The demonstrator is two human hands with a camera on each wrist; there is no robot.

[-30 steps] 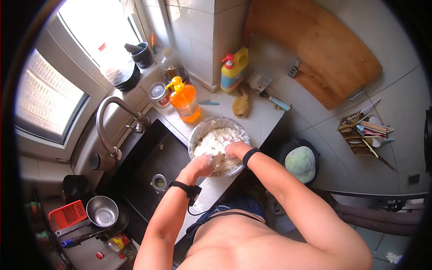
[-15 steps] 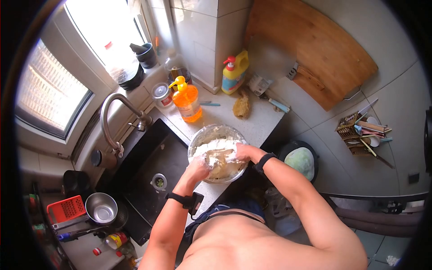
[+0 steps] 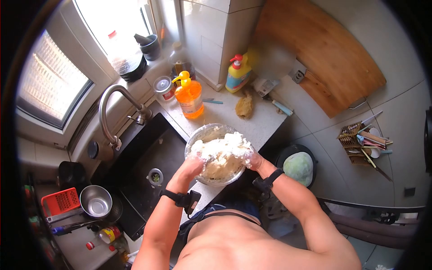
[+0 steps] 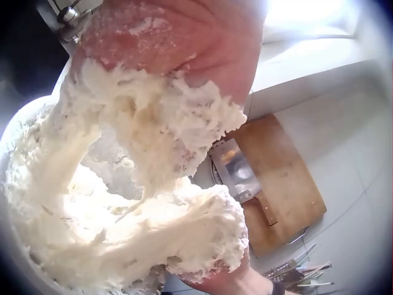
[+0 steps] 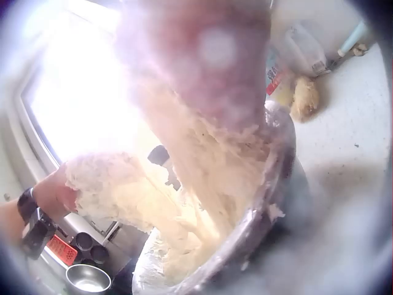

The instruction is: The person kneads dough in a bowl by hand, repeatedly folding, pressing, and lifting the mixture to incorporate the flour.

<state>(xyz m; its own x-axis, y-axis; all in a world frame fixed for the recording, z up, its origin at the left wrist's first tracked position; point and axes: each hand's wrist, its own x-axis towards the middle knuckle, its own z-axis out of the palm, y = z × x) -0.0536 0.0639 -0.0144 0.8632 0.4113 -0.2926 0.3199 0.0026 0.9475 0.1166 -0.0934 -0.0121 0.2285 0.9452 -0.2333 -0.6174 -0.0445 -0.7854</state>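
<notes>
Wet, sticky dough (image 3: 223,153) is lifted in a stretched mass over a metal bowl (image 3: 202,134) at the counter's edge beside the sink. My left hand (image 3: 192,165) holds its left side, the fingers buried under a thick coat of dough in the left wrist view. On the opposite side my right hand (image 3: 257,161) grips the other end, its fingers also largely hidden by dough. Strands hang between both hands down into the bowl, as the right wrist view shows. Dough sticks to the bowl's inner wall (image 5: 245,239).
Left of the bowl lies the black sink (image 3: 168,139) with its faucet (image 3: 107,108). Behind the bowl stand an orange pump bottle (image 3: 190,100), a yellow bottle (image 3: 237,76) and a brown scrubber (image 3: 244,107). A steel pot (image 3: 96,201) sits at the left; a green-white lump (image 3: 298,168) at the right.
Both hands were down inside the bowl working the dough. They have since spread apart and risen, pulling the dough up and stretching it between them.
</notes>
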